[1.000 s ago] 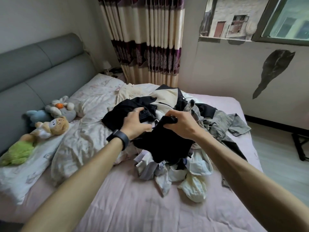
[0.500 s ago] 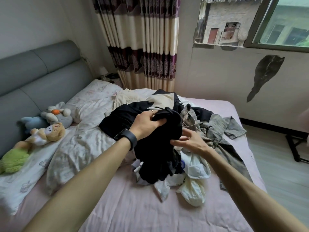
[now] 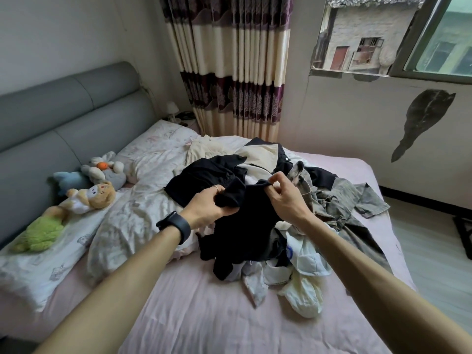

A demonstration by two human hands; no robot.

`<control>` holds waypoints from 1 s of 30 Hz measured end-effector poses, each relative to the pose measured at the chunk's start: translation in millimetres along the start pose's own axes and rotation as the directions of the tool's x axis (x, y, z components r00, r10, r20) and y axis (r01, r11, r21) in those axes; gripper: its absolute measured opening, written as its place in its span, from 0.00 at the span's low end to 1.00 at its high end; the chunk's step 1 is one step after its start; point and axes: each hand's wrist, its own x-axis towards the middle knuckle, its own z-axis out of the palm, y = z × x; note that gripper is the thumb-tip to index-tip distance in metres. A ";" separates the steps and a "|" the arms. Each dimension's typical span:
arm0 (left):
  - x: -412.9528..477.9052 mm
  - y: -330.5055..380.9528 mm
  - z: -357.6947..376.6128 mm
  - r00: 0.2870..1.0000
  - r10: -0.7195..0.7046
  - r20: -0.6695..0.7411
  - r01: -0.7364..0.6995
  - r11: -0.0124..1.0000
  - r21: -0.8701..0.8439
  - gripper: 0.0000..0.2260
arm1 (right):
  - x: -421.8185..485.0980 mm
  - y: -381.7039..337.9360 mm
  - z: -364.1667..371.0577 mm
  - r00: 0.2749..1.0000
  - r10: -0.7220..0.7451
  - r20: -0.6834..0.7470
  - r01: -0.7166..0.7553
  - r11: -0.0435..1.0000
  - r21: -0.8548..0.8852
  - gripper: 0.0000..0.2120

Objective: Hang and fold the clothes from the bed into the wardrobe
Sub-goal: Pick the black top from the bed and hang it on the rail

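Since half a second ago the right hand (image 3: 283, 200) has risen from under the hanging cloth to the top edge of the black garment (image 3: 245, 226), while the left hand (image 3: 208, 208) has sunk a little. Both now hold the garment just above the clothes pile (image 3: 339, 200), its lower part draped on the pile's near side. The left hand's fingers curl round a bunched fold. The right hand pinches the hem between thumb and fingertips, probably to find an edge and spread the piece for folding. Plush toys (image 3: 89, 195) lie well left of the pile. No wardrobe is in view.
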 end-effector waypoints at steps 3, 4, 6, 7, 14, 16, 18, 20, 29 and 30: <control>-9.0 -5.8 -1.1 0.996 -0.007 -0.086 0.010 0.999 0.035 0.08 | 2.4 -10.7 3.1 0.999 -0.016 0.038 0.017 0.999 -0.030 0.06; -11.3 -9.9 -4.6 0.991 -0.043 -0.128 0.045 0.999 0.013 0.08 | 1.0 -12.0 1.5 0.997 -0.033 0.065 0.037 0.997 -0.063 0.09; -16.8 -18.7 -15.2 0.977 -0.108 -0.183 0.094 0.992 -0.086 0.09 | -4.2 -10.3 -6.3 0.984 -0.050 0.169 0.076 0.986 -0.151 0.19; -18.1 -23.7 -19.8 0.975 -0.111 -0.195 0.075 0.981 -0.180 0.10 | -7.5 -8.7 -11.6 0.966 -0.028 0.258 0.084 0.975 -0.208 0.25; -38.2 -45.3 -44.6 0.972 -0.212 -0.097 0.159 0.906 -0.392 0.11 | -18.2 22.0 -11.6 0.830 0.172 0.530 0.115 0.877 -0.466 0.07; -42.1 -53.8 -50.5 0.951 -0.292 -0.099 0.220 0.868 -0.445 0.13 | -20.0 28.9 -11.2 0.857 0.137 0.497 -0.032 0.977 -0.213 0.04; -47.2 -62.5 -56.7 0.932 -0.327 -0.157 0.222 0.856 -0.467 0.03 | -22.5 33.0 -4.1 0.896 0.173 0.408 -0.167 0.985 -0.051 0.07; -49.9 -73.8 -65.0 0.907 -0.354 -0.228 0.226 0.866 -0.445 0.09 | -24.5 33.1 7.3 0.921 0.210 0.330 -0.227 0.974 0.015 0.07; -89.0 -47.5 -74.7 0.919 -0.376 -0.118 0.296 0.856 -0.425 0.15 | 0.4 29.0 45.2 0.973 0.227 0.029 -0.227 0.974 0.017 0.07; -92.3 -37.9 -74.7 0.921 -0.375 -0.105 0.295 0.848 -0.440 0.19 | 4.7 28.2 51.7 0.971 0.235 0.045 -0.236 0.971 0.031 0.07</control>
